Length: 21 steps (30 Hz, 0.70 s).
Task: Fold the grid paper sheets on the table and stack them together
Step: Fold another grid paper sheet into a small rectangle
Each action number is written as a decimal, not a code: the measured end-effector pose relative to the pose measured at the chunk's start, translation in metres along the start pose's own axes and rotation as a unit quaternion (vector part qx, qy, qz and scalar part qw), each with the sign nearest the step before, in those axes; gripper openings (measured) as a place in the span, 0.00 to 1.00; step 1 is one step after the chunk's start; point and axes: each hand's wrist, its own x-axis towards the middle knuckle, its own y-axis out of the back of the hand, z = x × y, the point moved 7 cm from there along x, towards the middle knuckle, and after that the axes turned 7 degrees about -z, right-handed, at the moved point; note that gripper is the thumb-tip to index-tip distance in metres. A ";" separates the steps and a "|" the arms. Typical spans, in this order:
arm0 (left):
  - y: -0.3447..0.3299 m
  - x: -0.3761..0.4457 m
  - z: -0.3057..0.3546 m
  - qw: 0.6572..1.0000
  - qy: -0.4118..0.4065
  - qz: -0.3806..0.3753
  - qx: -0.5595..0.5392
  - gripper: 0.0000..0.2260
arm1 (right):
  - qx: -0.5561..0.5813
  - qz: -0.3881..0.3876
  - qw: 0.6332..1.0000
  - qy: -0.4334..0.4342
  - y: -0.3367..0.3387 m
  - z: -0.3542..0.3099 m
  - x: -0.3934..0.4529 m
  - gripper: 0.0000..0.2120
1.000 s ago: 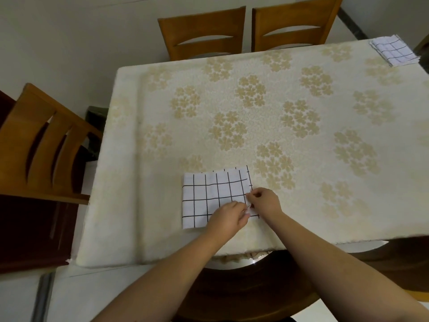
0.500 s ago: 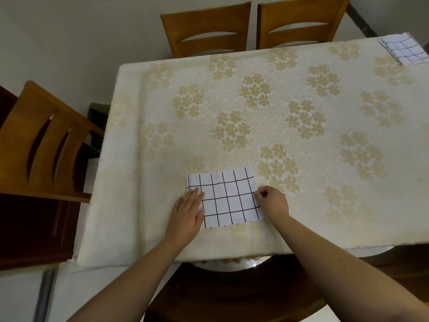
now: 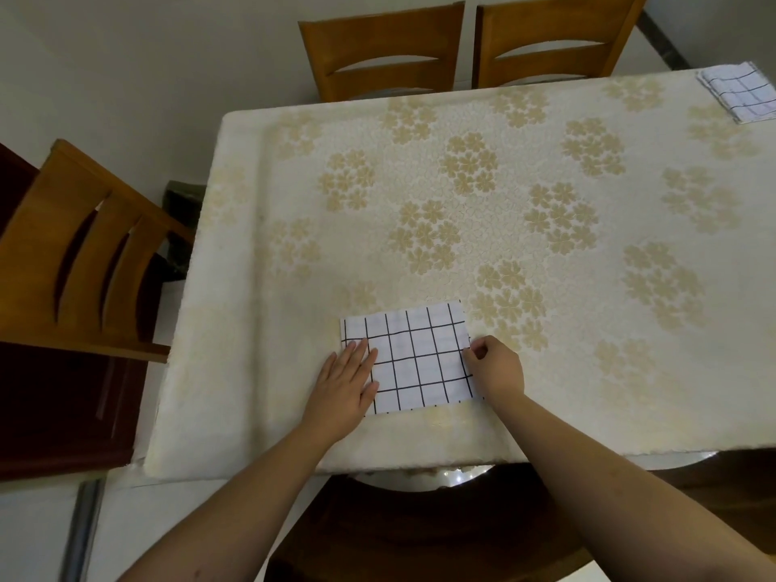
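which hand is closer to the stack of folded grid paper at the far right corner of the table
Right. The right hand pinches the near grid paper sheet's right edge, on the side towards the folded grid paper stack; the left hand presses its left side, farther away.

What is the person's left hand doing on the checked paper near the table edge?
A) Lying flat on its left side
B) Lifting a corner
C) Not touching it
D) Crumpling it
A: the left hand lies with straight fingers flat on the left part of the grid paper sheet.
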 end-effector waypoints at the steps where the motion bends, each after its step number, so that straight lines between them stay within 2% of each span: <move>1: -0.001 0.000 0.000 1.000 -0.002 -0.002 0.002 0.28 | 0.001 0.001 1.000 0.003 -0.001 0.000 -0.001 0.03; 11: -0.006 0.001 -0.001 1.000 -0.012 -0.005 0.001 0.28 | 0.011 0.024 0.999 0.022 -0.001 0.003 -0.001 0.03; 15: -0.007 0.001 -0.002 1.000 -0.009 -0.006 0.005 0.28 | 0.011 0.059 0.998 0.011 -0.001 0.005 -0.004 0.13; 16: -0.008 0.001 -0.002 1.000 -0.009 -0.006 0.007 0.28 | -0.011 0.089 0.995 0.031 0.002 0.003 -0.007 0.15; 19: -0.007 0.002 -0.002 1.000 -0.008 -0.005 0.016 0.27 | -0.122 0.172 0.964 0.164 -0.001 -0.019 -0.022 0.15; 21: -0.007 0.002 -0.001 1.000 -0.007 -0.007 0.021 0.27 | -0.159 0.137 0.948 0.241 -0.019 -0.034 -0.028 0.19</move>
